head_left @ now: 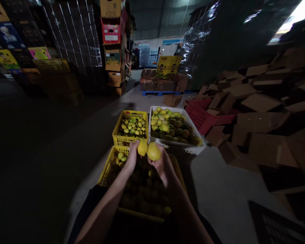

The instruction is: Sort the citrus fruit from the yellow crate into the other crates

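My left hand (133, 155) is closed around a yellow lemon (142, 147). In my right hand (164, 162) sits a second, rounder-looking lemon (154, 151), close beside the first. Both hands are raised over the far part of a yellow crate (105, 169), whose lemons lie mostly in shadow. Beyond it stands a smaller-looking yellow crate (117, 133) with yellow and greenish lemons (133, 126). To its right, a white crate (150, 118) is filled with yellow and green lemons (165, 127). My forearms hide part of the near crate.
A red crate (200, 117) lies among a heap of cardboard boxes (259, 118) on the right. Stacked cartons (113, 57) stand at the back left. Farther back, a blue pallet (161, 93) carries boxes. Grey floor (88, 135) shows around the crates.
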`<move>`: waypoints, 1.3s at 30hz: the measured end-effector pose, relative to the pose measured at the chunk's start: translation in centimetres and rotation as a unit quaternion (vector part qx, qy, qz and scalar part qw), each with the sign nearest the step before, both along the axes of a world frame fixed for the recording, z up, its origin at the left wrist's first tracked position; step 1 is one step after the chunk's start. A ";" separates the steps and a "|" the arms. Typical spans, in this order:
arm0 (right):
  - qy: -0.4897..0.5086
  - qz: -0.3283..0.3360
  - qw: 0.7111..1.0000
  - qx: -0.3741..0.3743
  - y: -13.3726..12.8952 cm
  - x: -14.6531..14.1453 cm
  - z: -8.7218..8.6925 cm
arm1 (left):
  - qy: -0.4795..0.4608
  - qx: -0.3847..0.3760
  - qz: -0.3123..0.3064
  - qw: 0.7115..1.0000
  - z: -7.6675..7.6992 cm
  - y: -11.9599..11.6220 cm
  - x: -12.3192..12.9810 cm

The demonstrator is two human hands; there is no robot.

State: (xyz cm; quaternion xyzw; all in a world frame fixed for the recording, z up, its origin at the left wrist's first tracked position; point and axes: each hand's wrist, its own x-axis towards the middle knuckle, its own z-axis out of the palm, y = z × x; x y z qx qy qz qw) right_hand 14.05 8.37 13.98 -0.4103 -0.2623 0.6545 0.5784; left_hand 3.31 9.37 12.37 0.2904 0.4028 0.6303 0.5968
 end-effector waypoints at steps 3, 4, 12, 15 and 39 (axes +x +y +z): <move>-0.023 -0.029 0.999 0.024 -0.2 0.0 0.3 | -0.052 0.028 0.006 0.998 0.3 0.1 0.1; -0.030 -0.035 0.999 0.025 -0.3 0.0 0.5 | -0.064 0.022 -0.006 0.998 0.4 0.1 0.1; -0.019 -0.053 0.998 -0.009 0.4 0.2 -0.4 | -0.081 -0.063 -0.027 0.994 0.4 0.3 0.0; -0.026 -0.023 0.999 0.022 0.4 0.0 -0.8 | -0.091 -0.060 -0.048 0.993 0.2 0.1 -0.1; -0.093 -0.145 0.969 0.175 -0.7 -1.0 0.3 | -0.038 0.105 -0.011 0.994 1.8 -1.3 -0.8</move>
